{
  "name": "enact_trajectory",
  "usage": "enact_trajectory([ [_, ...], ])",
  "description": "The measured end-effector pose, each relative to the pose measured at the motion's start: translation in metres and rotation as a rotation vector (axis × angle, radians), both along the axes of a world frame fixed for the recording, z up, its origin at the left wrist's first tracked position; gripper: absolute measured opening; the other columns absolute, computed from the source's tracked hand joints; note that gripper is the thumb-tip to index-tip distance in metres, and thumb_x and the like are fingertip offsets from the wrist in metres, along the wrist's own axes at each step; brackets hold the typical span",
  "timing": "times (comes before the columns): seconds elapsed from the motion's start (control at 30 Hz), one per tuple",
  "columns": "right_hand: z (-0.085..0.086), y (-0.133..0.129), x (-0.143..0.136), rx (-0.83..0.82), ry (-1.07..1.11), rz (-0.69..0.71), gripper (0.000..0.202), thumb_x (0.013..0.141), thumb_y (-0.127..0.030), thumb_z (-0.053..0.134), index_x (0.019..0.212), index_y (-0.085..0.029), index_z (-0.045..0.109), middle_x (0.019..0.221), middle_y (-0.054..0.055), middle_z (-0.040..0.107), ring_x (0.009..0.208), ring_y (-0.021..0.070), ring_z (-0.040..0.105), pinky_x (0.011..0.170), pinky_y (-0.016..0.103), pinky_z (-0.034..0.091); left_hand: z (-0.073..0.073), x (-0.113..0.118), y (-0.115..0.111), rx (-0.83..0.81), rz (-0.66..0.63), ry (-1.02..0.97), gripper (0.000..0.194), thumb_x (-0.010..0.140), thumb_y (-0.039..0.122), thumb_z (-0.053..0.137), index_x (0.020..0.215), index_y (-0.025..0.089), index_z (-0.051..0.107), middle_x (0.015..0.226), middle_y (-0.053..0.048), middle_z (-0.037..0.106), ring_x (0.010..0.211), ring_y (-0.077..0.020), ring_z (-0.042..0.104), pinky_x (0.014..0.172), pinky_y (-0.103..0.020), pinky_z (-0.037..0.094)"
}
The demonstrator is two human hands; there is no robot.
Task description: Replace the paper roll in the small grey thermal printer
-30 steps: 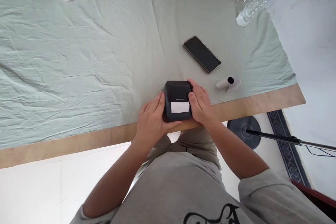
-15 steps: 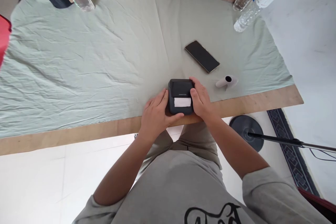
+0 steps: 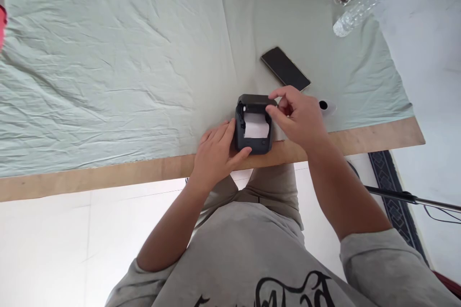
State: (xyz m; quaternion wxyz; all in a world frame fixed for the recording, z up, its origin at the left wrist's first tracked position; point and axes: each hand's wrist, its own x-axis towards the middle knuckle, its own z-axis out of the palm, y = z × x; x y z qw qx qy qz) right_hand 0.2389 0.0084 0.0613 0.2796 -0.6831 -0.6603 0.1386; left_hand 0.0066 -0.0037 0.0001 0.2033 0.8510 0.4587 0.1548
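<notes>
Seeming light but stiff, the printer (image 3: pixel 255 146) is best held by its sides; it is braced by the open left hand (image 3: pixel 215 152), its lid (image 3: pixel 256 99) pinched by the right hand (image 3: pixel 300 114).

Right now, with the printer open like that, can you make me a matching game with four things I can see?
Things:
1. phone
2. paper
3. left hand
4. lid

Clues:
A. against the left side of the printer
B. raised, with the right hand at its corner
C. lying flat on the pale green cloth
D. white, in the printer's opening

Right pairs: 1-C, 2-D, 3-A, 4-B
</notes>
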Motion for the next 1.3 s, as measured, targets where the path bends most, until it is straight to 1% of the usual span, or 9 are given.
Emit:
enact_trajectory([
  [0.2,0.002,0.008,-0.023,-0.036,-0.276,-0.098,0.019,0.094,-0.029,0.054,0.108,-0.022,0.065,0.090,0.003,0.075,0.066,0.0148,0.059,0.065,0.032,0.036,0.000,-0.001,-0.001,0.003,0.010,-0.021,0.078,0.105,0.063,0.048,0.160,0.008,0.044,0.157,-0.019,0.057,0.143,-0.0344,0.057,0.120,-0.051,0.045],
  [0.3,0.007,0.011,-0.029,-0.241,-0.432,0.030,0.019,0.095,-0.028,0.052,0.102,-0.023,0.069,0.089,0.005,0.076,0.073,0.0190,0.063,0.062,0.032,0.030,-0.001,-0.001,-0.001,0.003,0.004,-0.026,0.078,0.104,0.063,0.049,0.160,0.008,0.044,0.155,-0.019,0.058,0.142,-0.0346,0.058,0.120,-0.051,0.045],
  [0.53,0.025,0.033,-0.029,-0.527,-0.654,0.349,0.044,0.091,-0.026,0.058,0.134,-0.034,0.065,0.108,0.007,0.078,0.087,0.0256,0.069,0.062,0.032,0.029,-0.002,-0.001,0.000,0.007,0.008,-0.027,0.079,0.104,0.064,0.049,0.160,0.008,0.044,0.156,-0.019,0.058,0.141,-0.0352,0.058,0.119,-0.052,0.045],
  [0.67,0.034,0.030,-0.020,-0.514,-0.533,0.348,0.044,0.088,-0.026,0.059,0.131,-0.031,0.066,0.106,0.006,0.077,0.082,0.0214,0.065,0.064,0.031,0.034,-0.001,-0.002,-0.001,0.002,-0.008,-0.031,0.077,0.106,0.063,0.042,0.159,0.007,0.044,0.155,-0.019,0.058,0.141,-0.0343,0.058,0.119,-0.051,0.045],
  [0.77,0.036,0.015,0.000,-0.403,-0.041,0.335,0.048,0.081,-0.030,0.066,0.129,-0.028,0.065,0.109,0.004,0.075,0.064,0.0114,0.053,0.063,0.030,0.040,0.000,-0.002,-0.001,0.002,-0.020,-0.034,0.075,0.107,0.062,0.041,0.159,0.007,0.045,0.155,-0.019,0.059,0.142,-0.0342,0.058,0.118,-0.050,0.045],
  [0.87,0.021,0.000,0.023,-0.173,0.596,0.129,0.048,0.080,-0.038,0.063,0.128,-0.031,0.060,0.104,0.003,0.070,0.057,0.0094,0.042,0.051,0.028,0.034,0.000,-0.002,-0.001,0.007,-0.020,-0.021,0.078,0.104,0.061,0.049,0.158,0.005,0.045,0.155,-0.021,0.058,0.142,-0.0358,0.057,0.118,-0.051,0.045],
  [0.97,-0.009,-0.010,0.036,-0.061,0.852,-0.173,0.041,0.080,-0.045,0.056,0.119,-0.032,0.058,0.095,0.003,0.063,0.059,0.0120,0.046,0.046,0.027,0.033,-0.001,-0.002,-0.001,0.022,-0.016,-0.009,0.078,0.102,0.059,0.053,0.157,0.005,0.046,0.153,-0.022,0.059,0.140,-0.0366,0.059,0.117,-0.051,0.046],
  [1.13,-0.050,-0.019,0.034,-0.083,0.648,-0.275,0.045,0.078,-0.042,0.075,0.117,-0.032,0.056,0.097,0.002,0.061,0.069,0.0151,0.054,0.059,0.033,0.053,-0.002,-0.001,0.001,0.009,-0.012,-0.009,0.077,0.099,0.056,0.055,0.157,0.006,0.047,0.153,-0.021,0.060,0.139,-0.0370,0.060,0.118,-0.054,0.045],
  [1.3,-0.052,-0.016,0.032,-0.002,0.155,-0.154,0.042,0.087,-0.040,0.066,0.125,-0.026,0.056,0.120,0.009,0.066,0.089,0.0213,0.063,0.086,0.044,0.059,-0.001,-0.001,0.002,-0.008,-0.013,-0.017,0.076,0.098,0.055,0.055,0.156,0.007,0.046,0.152,-0.022,0.060,0.140,-0.0375,0.059,0.119,-0.055,0.045],
])
